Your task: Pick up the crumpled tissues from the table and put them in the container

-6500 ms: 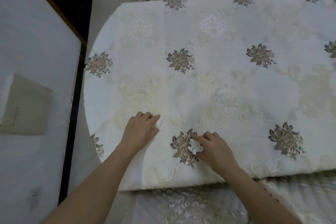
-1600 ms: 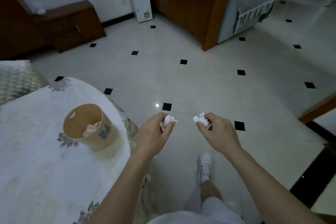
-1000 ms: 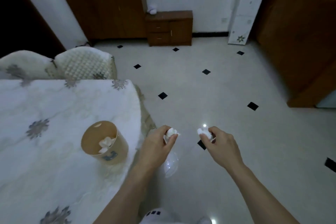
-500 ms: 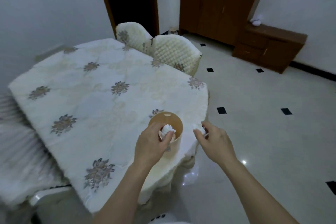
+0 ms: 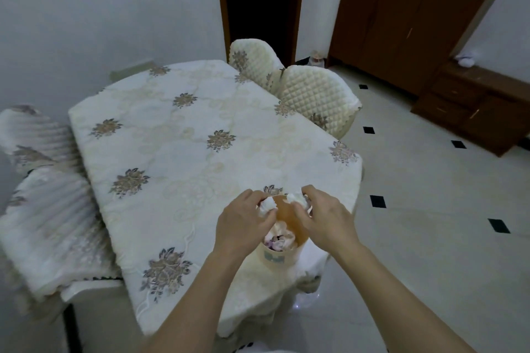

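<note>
Both forearms enter from the bottom edge and meet over the near right corner of the desk (image 5: 183, 157). The left hand (image 5: 243, 226) pinches a crumpled white tissue (image 5: 268, 205) between thumb and curled fingers, over the left rim of the container (image 5: 275, 256). The right hand (image 5: 327, 223) pinches a second crumpled tissue (image 5: 296, 198) the same way, over the far right rim. The two tissues are near each other but apart. Whether either touches the rim cannot be told.

The container is a round, open-topped tan tub. It stands upright on the desk, close to the near right corner. Inside lies a heap of wadded tissues (image 5: 279, 236), white with a pinkish-purple tint, covering the bottom. Their number cannot be determined. The hands cover both side rims. A blue mark on the front wall is unreadable.

The desk carries a cream cloth with floral motifs. The cloth hangs over the near edge and hides the legs.

At the left stand two covered chairs (image 5: 48, 226), blurred and partly cut off by the frame. Two quilted chairs (image 5: 315, 94) are drawn up to the far side of the desk. Beyond them is a dark doorway (image 5: 261, 0) whose interior is not visible.

At the far right is a brown wooden cabinet (image 5: 401, 17). Its top is cut off, and the items on it are too blurred to identify. A low drawer unit (image 5: 473, 106) beside it bears a small pale object, not identifiable. The floor (image 5: 415, 195) is pale tile with black diamonds.
</note>
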Demonstrator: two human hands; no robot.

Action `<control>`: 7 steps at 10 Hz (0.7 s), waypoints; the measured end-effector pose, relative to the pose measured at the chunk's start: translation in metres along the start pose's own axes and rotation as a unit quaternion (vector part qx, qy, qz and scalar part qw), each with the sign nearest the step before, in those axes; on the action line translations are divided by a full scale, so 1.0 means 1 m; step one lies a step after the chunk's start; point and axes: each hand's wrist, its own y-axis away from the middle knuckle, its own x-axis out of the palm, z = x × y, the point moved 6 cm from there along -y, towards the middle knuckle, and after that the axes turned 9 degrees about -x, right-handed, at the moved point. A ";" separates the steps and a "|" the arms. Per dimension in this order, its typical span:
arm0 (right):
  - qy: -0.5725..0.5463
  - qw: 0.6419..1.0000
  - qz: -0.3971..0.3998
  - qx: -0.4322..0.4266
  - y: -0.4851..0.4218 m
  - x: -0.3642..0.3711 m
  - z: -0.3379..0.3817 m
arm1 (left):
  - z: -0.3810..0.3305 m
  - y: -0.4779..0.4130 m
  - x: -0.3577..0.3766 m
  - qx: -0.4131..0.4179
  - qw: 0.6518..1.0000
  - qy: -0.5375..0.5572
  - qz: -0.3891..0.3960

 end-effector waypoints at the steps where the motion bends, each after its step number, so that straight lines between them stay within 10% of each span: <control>1: 0.003 1.000 0.017 -0.019 -0.007 -0.002 0.001 | -0.003 -0.003 0.002 0.003 1.000 -0.014 -0.016; 4: 0.115 0.977 0.163 -0.081 -0.011 0.024 -0.009 | 0.015 -0.002 0.025 -0.010 0.982 -0.175 0.065; 7: 0.097 0.985 0.077 -0.118 -0.009 0.025 0.002 | 0.025 0.004 0.016 0.030 0.975 -0.218 -0.016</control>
